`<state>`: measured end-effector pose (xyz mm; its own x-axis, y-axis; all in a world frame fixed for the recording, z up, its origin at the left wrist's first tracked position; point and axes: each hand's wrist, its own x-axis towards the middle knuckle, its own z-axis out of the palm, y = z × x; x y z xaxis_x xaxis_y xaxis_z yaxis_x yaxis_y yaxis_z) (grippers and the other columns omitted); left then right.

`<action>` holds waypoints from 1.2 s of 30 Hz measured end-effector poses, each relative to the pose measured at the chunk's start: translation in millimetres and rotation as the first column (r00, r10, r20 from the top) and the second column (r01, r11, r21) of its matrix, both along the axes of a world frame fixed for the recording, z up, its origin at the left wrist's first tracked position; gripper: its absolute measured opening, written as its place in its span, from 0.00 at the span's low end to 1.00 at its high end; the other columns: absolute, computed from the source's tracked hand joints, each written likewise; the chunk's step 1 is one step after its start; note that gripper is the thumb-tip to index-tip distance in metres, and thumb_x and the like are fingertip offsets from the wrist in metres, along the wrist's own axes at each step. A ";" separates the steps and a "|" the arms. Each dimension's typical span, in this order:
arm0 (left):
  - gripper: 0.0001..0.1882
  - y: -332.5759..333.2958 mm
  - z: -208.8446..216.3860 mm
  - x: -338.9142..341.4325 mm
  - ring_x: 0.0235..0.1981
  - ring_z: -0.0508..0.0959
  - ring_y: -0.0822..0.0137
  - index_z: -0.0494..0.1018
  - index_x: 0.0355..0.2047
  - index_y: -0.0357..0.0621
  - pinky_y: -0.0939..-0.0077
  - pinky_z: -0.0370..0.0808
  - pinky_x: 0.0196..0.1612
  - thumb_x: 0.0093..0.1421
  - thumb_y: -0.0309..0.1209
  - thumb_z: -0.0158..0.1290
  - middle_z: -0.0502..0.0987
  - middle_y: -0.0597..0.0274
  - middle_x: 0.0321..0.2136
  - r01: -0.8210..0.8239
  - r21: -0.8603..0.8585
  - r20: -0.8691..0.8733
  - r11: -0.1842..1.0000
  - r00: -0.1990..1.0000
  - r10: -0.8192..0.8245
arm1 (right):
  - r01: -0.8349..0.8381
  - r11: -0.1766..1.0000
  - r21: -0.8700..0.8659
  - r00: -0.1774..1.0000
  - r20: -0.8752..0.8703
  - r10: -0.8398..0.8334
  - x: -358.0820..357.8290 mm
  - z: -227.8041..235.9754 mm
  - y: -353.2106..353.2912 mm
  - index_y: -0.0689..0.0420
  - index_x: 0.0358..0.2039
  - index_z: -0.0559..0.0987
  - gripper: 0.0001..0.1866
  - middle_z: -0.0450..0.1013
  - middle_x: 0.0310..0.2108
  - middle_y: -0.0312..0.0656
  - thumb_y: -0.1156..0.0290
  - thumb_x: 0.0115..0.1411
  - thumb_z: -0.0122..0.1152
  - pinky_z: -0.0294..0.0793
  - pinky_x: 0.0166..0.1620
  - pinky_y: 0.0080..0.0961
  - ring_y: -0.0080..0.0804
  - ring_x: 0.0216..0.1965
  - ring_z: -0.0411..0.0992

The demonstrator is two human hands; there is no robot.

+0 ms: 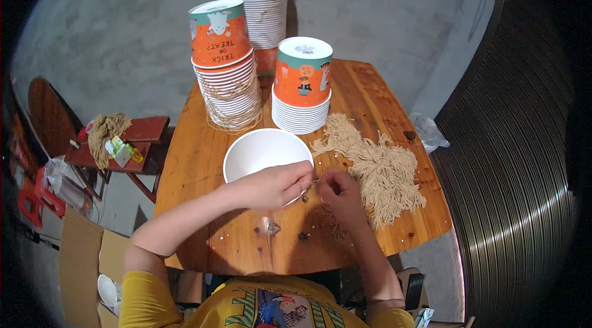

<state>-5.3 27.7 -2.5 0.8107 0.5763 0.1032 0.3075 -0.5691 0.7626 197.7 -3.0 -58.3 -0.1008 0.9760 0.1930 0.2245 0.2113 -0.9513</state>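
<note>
Both my hands meet over the wooden table (209,229), at the near right rim of a white paper bucket (259,149) that stands with its open mouth up. My left hand (279,184) is closed in a pinch, partly covering the bucket's rim. A thin beige string (313,182) runs from its fingertips to my right hand (341,197), which is pinched on the string too. Just right of my right hand lies a heap of cut beige strings (388,180). The string's ends are too fine to make out.
Upside-down orange buckets form one stack (222,38) wrapped in strings and a shorter stack (302,81). Behind them rises a tall white-rimmed stack (261,7). A red bench (151,127) stands left, a cardboard box (80,260) lower left, and a ribbed shutter (524,143) right.
</note>
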 end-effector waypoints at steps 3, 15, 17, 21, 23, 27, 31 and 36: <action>0.07 -9.3 10.3 8.8 0.35 0.73 0.48 0.64 0.34 0.38 0.60 0.72 0.37 0.56 0.26 0.47 0.70 0.49 0.31 -0.069 0.555 -0.095 0.829 0.985 0.146 | 0.012 0.997 0.080 0.997 0.071 -0.018 0.6 -8.6 1.5 0.59 0.35 0.74 0.07 0.70 0.28 0.36 0.75 0.54 0.58 0.71 0.36 0.22 0.23 0.30 0.70; 0.05 7.9 1.0 2.2 0.22 0.72 0.81 0.68 0.34 0.45 0.93 0.68 0.24 0.57 0.24 0.50 0.72 0.69 0.26 -0.123 -0.875 0.092 0.468 0.908 0.409 | -0.012 0.998 -0.067 0.995 -0.103 0.005 -28.2 7.9 -21.3 0.57 0.31 0.75 0.05 0.70 0.25 0.33 0.70 0.58 0.60 0.68 0.31 0.18 0.19 0.27 0.67; 0.04 8.2 -0.3 1.6 0.24 0.74 0.81 0.69 0.35 0.44 0.94 0.70 0.23 0.59 0.23 0.50 0.74 0.69 0.27 -0.075 -0.913 0.113 0.401 0.897 0.427 | 0.026 0.997 -0.070 1.000 -0.016 -0.027 -35.4 18.3 -28.1 0.57 0.31 0.75 0.05 0.70 0.24 0.31 0.69 0.58 0.60 0.67 0.30 0.17 0.18 0.26 0.66; 0.05 7.0 -0.7 1.7 0.27 0.75 0.81 0.70 0.35 0.44 0.93 0.72 0.26 0.59 0.22 0.49 0.74 0.69 0.28 -0.053 -0.907 0.141 0.419 0.897 0.419 | 0.059 0.983 0.171 0.991 0.106 -0.078 -40.9 21.8 -26.6 0.56 0.27 0.75 0.05 0.67 0.22 0.26 0.74 0.54 0.63 0.61 0.29 0.14 0.14 0.25 0.62; 0.09 1.8 4.6 5.4 0.25 0.71 0.82 0.68 0.37 0.43 0.91 0.69 0.28 0.55 0.22 0.49 0.72 0.69 0.27 -0.121 -0.884 0.123 0.452 0.871 0.475 | 0.036 0.911 0.411 0.939 0.298 -0.172 -40.6 22.4 -26.6 0.56 0.27 0.75 0.05 0.67 0.21 0.27 0.74 0.54 0.63 0.61 0.27 0.14 0.15 0.24 0.62; 0.11 4.5 -4.7 1.0 0.26 0.72 0.78 0.67 0.39 0.40 0.87 0.70 0.30 0.54 0.21 0.50 0.72 0.67 0.27 -0.098 -0.807 0.179 0.583 0.900 0.398 | 0.024 0.935 0.355 0.962 0.246 -0.118 -33.8 21.5 -28.7 0.58 0.31 0.77 0.08 0.73 0.25 0.40 0.67 0.58 0.60 0.72 0.31 0.26 0.25 0.25 0.71; 0.12 0.3 -3.6 -1.1 0.29 0.72 0.74 0.65 0.40 0.39 0.83 0.70 0.35 0.55 0.17 0.50 0.72 0.65 0.30 -0.147 -0.708 0.190 0.691 0.903 0.386 | 0.057 0.980 -0.192 0.925 -0.359 -0.124 -21.8 29.9 -20.5 0.59 0.33 0.77 0.08 0.71 0.23 0.41 0.68 0.57 0.61 0.71 0.32 0.24 0.24 0.25 0.70; 0.13 -11.9 -4.5 1.6 0.34 0.70 0.75 0.63 0.41 0.41 0.82 0.69 0.38 0.58 0.19 0.51 0.69 0.66 0.31 -0.227 -0.420 0.195 0.879 0.923 0.332 | 0.083 0.991 0.100 0.997 -0.007 -0.083 -24.5 22.6 -14.3 0.59 0.33 0.76 0.09 0.70 0.22 0.39 0.69 0.55 0.63 0.70 0.30 0.23 0.25 0.24 0.69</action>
